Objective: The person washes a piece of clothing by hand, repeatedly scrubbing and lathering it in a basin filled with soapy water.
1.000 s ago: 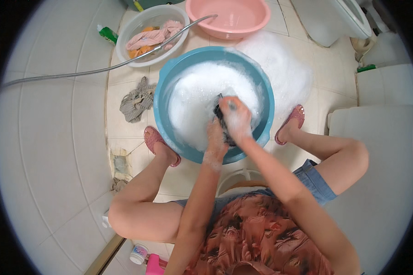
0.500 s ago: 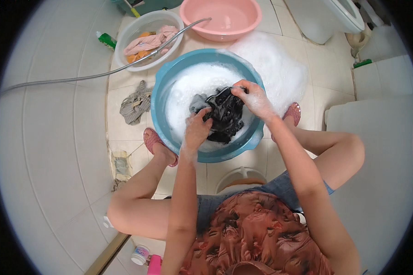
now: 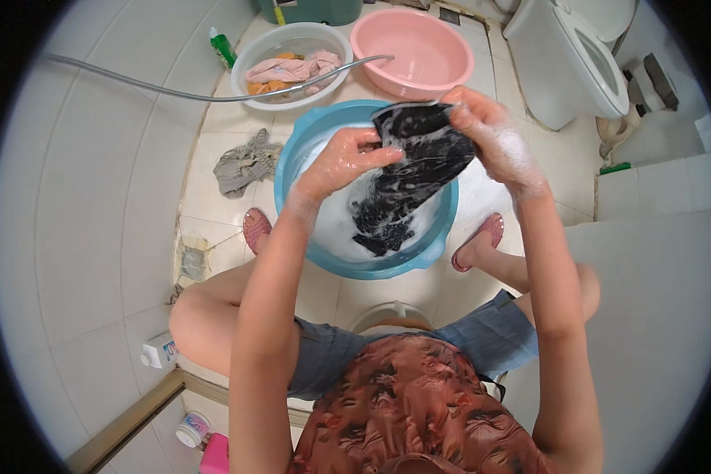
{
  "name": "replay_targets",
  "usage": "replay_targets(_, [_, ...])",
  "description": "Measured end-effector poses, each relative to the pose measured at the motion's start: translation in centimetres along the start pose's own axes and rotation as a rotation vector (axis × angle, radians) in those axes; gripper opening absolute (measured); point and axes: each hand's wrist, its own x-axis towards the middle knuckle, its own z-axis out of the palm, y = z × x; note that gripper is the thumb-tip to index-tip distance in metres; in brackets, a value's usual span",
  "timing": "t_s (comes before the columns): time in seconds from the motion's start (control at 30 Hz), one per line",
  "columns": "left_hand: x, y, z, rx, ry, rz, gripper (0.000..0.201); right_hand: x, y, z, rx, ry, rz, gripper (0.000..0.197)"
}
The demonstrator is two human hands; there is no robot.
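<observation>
A wet black garment (image 3: 423, 162), streaked with suds, hangs spread over the blue basin (image 3: 354, 267), its lower end resting in the foamy water. My right hand (image 3: 499, 141), soapy at the wrist, grips the garment's upper right corner. My left hand (image 3: 344, 164) holds its left edge, thumb across the front and the other fingers partly hidden behind. What kind of garment it is I cannot tell.
Behind the basin stand a white basin (image 3: 243, 62) with pink and orange cloths and a pink basin (image 3: 460, 62). A shower hose (image 3: 162, 91) crosses the white one. A grey striped cloth (image 3: 241, 166) lies on the floor at left; a toilet (image 3: 557, 71) stands at right.
Both hands have risen and pulled the black garment up out of the suds, stretching it between them. The view has shifted, so the basins sit slightly farther right.
</observation>
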Motion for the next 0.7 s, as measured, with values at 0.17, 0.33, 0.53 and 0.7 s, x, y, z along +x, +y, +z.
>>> replay_targets(0.17, [-1.5,5.1,-0.4,-0.065,0.021,0.126,0.03,0.2,-2.8,-1.1,0.114,0.001,-0.032,0.029])
replay_targets(0.33, [-0.2,4.6,0.6,0.005,0.22,0.132,0.023,0.5,1.5,-2.1,-0.499,0.237,0.086,0.041])
replay_targets(0.53, [0.3,-1.7,4.1,0.416,0.147,0.188,0.016,0.7,4.6,3.3,-0.043,0.059,0.534,0.062])
replay_targets(0.7, [0.1,-2.9,0.3,0.202,0.085,-0.121,0.033,0.1,5.7,3.9,0.339,0.449,0.423,0.024])
